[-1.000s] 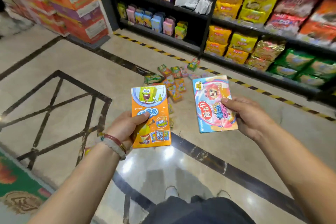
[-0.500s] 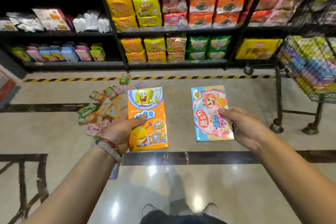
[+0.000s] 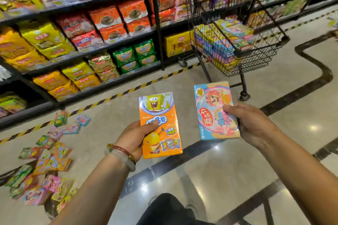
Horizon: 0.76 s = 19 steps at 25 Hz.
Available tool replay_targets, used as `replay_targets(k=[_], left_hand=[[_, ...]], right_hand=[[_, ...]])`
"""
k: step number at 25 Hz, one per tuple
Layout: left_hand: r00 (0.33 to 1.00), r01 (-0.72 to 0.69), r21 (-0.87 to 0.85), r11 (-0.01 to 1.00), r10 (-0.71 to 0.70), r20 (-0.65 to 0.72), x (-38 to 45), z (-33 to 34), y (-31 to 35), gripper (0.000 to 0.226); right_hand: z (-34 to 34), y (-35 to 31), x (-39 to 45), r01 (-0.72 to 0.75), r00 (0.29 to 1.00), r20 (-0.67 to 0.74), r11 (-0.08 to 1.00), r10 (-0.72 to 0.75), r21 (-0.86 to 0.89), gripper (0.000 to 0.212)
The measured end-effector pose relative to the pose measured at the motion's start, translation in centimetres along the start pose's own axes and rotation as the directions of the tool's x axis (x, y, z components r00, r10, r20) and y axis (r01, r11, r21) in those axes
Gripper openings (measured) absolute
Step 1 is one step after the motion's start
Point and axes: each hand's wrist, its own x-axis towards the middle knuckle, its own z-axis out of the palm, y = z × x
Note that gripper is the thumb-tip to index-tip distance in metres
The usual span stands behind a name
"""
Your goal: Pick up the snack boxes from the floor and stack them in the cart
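Carrying one snack box each, the left hand [image 3: 133, 137] grips the orange box [image 3: 161, 126] and the right hand [image 3: 254, 126] grips the blue box [image 3: 215, 111] above the floor, short of the cart [image 3: 237, 42]. Next comes stacking both inside; more boxes [image 3: 45, 166] remain scattered by the floor's left edge.

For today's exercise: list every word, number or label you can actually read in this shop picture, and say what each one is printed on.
"120": red noodle packs on the shelf.
"手撕": yellow carton on the bottom shelf; what follows is unclear.
"多鱼": orange box in the left hand, partly under the thumb.
Red and pink lettering: blue box in the right hand, sideways, not legible.
Boxes in the cart, floor boxes: too blurred.
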Motion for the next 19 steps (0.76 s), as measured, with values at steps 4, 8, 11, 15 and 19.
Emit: replay_targets(k=[4,8,11,15,19], left_hand=[[0.995,0.048,0.081,0.996,-0.055,0.079,4.1,4.6,0.9,0.013],[0.985,0.078,0.122,0.99,-0.095,0.142,9.9,9.5,2.7,0.021],[0.973,0.092,0.152,0.984,-0.122,0.198,14.7,12.9,4.8,0.018],[0.96,0.095,0.2,0.975,-0.143,0.241,21.2,17.6,8.7,0.015],[0.948,0.062,0.245,0.967,-0.134,0.288,26.4,21.5,12.0,0.009]], right_hand=[[-4.0,-2.1,2.3,-0.012,0.996,-0.091,0.999,0.015,0.033,0.031],[-7.6,-5.4,5.8,0.006,0.983,-0.184,0.998,0.006,0.065,0.026],[-9.8,-7.5,8.8,0.05,0.971,-0.239,0.993,-0.023,0.107,0.017],[-11.4,-10.9,13.0,0.063,0.947,-0.321,0.99,-0.018,0.128,0.011],[-12.6,-14.2,16.8,0.085,0.922,-0.387,0.984,-0.018,0.158,0.009]])
